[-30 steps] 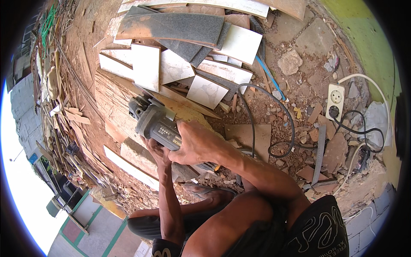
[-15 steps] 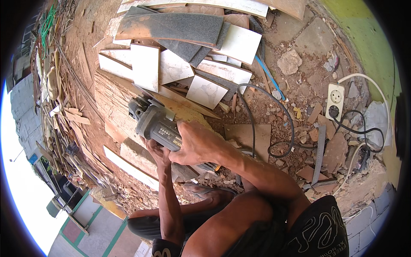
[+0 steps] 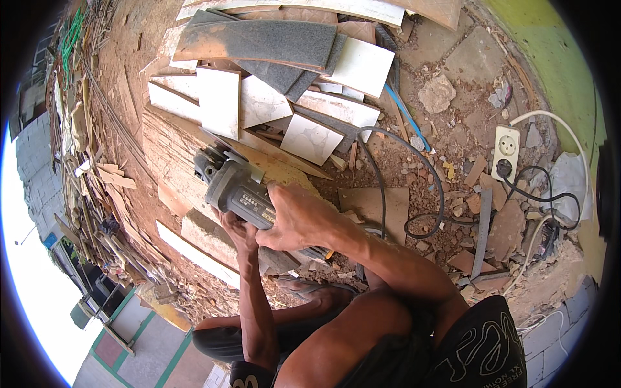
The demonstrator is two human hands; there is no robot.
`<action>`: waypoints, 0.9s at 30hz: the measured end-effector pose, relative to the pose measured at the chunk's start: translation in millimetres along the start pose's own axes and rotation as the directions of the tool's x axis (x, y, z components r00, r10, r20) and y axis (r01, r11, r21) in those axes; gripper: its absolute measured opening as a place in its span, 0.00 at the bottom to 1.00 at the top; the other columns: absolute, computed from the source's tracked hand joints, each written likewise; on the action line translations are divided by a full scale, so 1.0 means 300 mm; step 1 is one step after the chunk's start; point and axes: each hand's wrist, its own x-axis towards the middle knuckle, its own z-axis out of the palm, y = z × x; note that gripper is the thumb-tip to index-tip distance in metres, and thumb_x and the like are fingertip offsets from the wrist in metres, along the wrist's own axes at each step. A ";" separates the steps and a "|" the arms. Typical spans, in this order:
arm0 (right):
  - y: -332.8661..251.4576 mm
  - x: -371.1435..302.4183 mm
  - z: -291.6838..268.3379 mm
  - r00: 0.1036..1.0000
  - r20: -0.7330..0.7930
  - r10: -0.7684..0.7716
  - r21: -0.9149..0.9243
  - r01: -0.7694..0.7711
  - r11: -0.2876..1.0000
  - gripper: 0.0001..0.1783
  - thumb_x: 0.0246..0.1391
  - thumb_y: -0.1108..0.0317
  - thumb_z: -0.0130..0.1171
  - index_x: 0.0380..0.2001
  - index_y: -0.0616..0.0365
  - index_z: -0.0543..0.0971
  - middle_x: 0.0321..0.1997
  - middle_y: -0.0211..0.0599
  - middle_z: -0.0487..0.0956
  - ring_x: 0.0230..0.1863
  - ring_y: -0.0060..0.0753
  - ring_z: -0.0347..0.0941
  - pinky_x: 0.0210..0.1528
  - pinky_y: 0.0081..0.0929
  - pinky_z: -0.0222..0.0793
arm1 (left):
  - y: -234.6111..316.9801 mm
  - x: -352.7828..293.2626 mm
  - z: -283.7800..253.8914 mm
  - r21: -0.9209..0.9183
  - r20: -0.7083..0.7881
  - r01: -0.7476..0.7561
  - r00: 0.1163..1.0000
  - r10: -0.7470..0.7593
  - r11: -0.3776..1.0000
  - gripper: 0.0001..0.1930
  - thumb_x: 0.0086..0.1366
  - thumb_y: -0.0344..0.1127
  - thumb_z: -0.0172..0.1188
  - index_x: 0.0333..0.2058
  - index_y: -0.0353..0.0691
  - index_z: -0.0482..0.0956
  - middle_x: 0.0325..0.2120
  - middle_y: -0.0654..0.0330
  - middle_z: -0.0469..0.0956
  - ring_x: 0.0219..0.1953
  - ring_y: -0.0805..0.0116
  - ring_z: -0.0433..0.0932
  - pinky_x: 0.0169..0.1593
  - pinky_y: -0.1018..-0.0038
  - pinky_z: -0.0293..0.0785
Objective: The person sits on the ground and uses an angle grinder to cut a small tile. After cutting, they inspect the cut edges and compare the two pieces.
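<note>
The angle grinder [image 3: 237,193] is clasped by the left hand [image 3: 239,231] and right hand [image 3: 292,218], presumably for steadiness.

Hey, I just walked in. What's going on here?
Someone's left hand and right hand are both gripping a grinder. Its head is close to a pile of loose white and grey tiles. Off to the right, a black plug sits in a white socket. I can't tell whether the grinder is running.
</note>
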 end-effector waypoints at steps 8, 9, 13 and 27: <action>0.001 -0.003 0.003 1.000 -0.013 0.012 0.013 -0.012 1.000 0.24 0.39 0.63 0.67 0.29 0.79 0.74 0.18 0.55 0.78 0.16 0.48 0.77 0.23 0.39 0.78 | -0.015 0.004 -0.009 0.057 0.030 -0.006 1.000 0.004 0.998 0.21 0.55 0.51 0.66 0.26 0.34 0.78 0.35 0.50 0.82 0.54 0.46 0.73 0.75 0.42 0.38; 0.001 -0.004 0.001 1.000 -0.009 0.013 0.018 -0.013 1.000 0.24 0.39 0.63 0.67 0.29 0.79 0.74 0.18 0.55 0.78 0.16 0.48 0.77 0.23 0.39 0.78 | -0.009 0.005 -0.005 0.060 0.027 -0.015 1.000 0.013 0.998 0.21 0.55 0.51 0.66 0.27 0.34 0.79 0.36 0.50 0.82 0.55 0.46 0.73 0.75 0.42 0.39; -0.010 -0.008 -0.005 1.000 -0.007 0.018 0.027 -0.018 0.999 0.25 0.39 0.62 0.67 0.29 0.79 0.74 0.18 0.55 0.78 0.16 0.48 0.77 0.23 0.40 0.78 | -0.012 0.003 -0.011 0.063 0.031 0.001 1.000 -0.003 0.998 0.22 0.55 0.52 0.66 0.26 0.33 0.78 0.38 0.49 0.82 0.57 0.45 0.71 0.75 0.42 0.39; -0.013 -0.012 -0.014 0.999 0.033 0.033 0.019 -0.034 0.999 0.25 0.39 0.60 0.68 0.27 0.78 0.74 0.17 0.54 0.77 0.17 0.49 0.77 0.24 0.41 0.77 | -0.042 -0.011 -0.014 0.022 0.029 0.059 0.998 -0.060 0.998 0.22 0.54 0.51 0.68 0.31 0.33 0.81 0.44 0.49 0.82 0.62 0.44 0.67 0.75 0.44 0.40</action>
